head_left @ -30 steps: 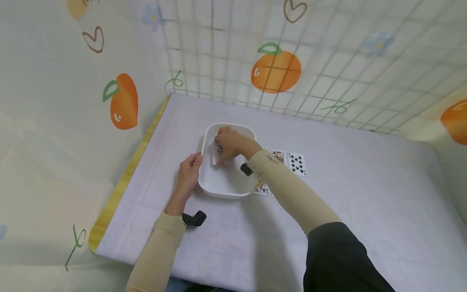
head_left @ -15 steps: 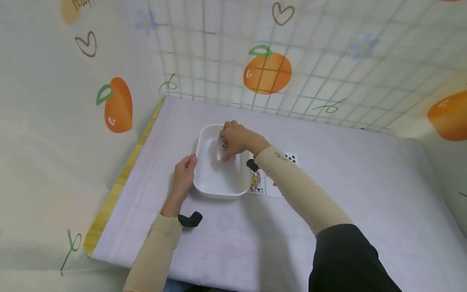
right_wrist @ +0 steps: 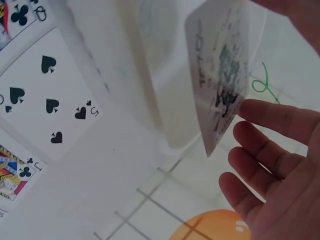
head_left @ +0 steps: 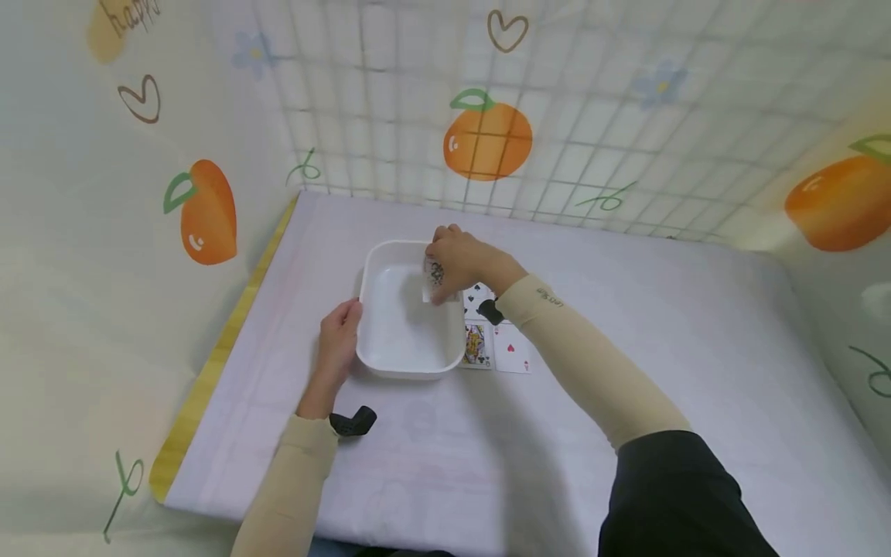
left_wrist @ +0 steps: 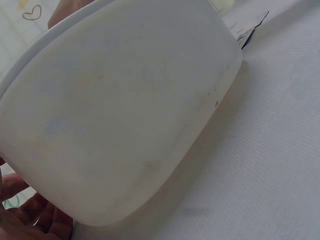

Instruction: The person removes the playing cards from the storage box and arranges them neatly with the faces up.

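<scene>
My left hand [head_left: 337, 336] grips the left rim of a white plastic tub [head_left: 393, 329], whose outer wall [left_wrist: 120, 100] fills much of the left wrist view. At the tub's back right corner, my right hand [head_left: 461, 259] pinches a playing card [right_wrist: 219, 70] between thumb and fingers. Its patterned back shows, and it stands nearly upright. Just right of the tub lie face-up cards: a five of spades [right_wrist: 47, 95], a queen of clubs [head_left: 476, 346] and an ace of hearts [head_left: 512, 348]. The right forearm hides part of the card rows in the head view.
A jack of clubs [right_wrist: 12, 172] lies beside the five in the right wrist view. The table [head_left: 411, 456] has a white cloth, with a yellow edge [head_left: 223, 348] on the left. A wire grid behind a printed sheet [head_left: 585, 155] closes the back.
Relative to the tub, my right hand has carried the card from the tub's middle toward its back right corner. The left hand keeps its hold. The head view has swung right.
</scene>
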Demonstrator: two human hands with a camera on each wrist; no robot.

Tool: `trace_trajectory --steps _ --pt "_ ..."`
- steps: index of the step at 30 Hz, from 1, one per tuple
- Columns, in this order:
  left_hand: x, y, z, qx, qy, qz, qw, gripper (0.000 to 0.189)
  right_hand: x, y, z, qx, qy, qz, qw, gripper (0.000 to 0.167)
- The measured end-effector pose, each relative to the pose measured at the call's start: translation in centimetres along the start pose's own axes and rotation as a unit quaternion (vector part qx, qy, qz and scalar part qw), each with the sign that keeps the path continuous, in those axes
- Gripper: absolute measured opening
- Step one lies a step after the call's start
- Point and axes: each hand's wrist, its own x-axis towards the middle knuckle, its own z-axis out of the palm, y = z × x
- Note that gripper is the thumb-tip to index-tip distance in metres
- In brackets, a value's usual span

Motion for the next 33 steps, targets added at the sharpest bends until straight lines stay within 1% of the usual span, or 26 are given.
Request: trace_trajectory --steps 3,7,11,15,19,22,29,33 --pt "-0.1 -0.2 -0.1 0.000 -0.001 -0.002 1.0000 0.044 -0.6 0.2 0.0 0.003 0.001 -0.001 1.0000 0.081" --pt "-0.3 -0.3 0.0 0.013 -0.004 -0.006 0.9999 0.045 -1.6 0.9 0.1 0.005 0.010 -0.003 0.9999 0.080" --pt "-0.5 -0.2 0.0 0.020 -0.008 -0.004 0.9998 0.045 -2.6 1.8 0.4 0.009 0.020 -0.001 0.9998 0.080" --pt "-0.7 0.0 -0.1 0.023 -0.009 -0.005 0.9997 0.046 -3.7 2.5 0.6 0.011 0.022 0.003 0.9997 0.084" --pt "-0.8 0.2 -0.2 0.026 -0.007 -0.010 0.9996 0.048 -4.7 3.3 0.7 0.017 0.023 0.013 0.9995 0.087" --pt "-0.8 0.1 -0.1 0.029 -0.005 -0.012 0.9995 0.048 -5.5 3.9 0.7 0.022 0.025 0.023 0.9992 0.085" --pt "-0.7 0.0 0.0 0.026 -0.002 -0.009 0.9996 0.048 -7.1 4.8 0.9 0.037 0.026 0.043 0.9980 0.085" --pt "-0.7 0.0 0.1 0.030 -0.004 -0.018 0.9994 0.050 -7.7 5.1 1.2 0.044 0.023 0.061 0.9969 0.087"
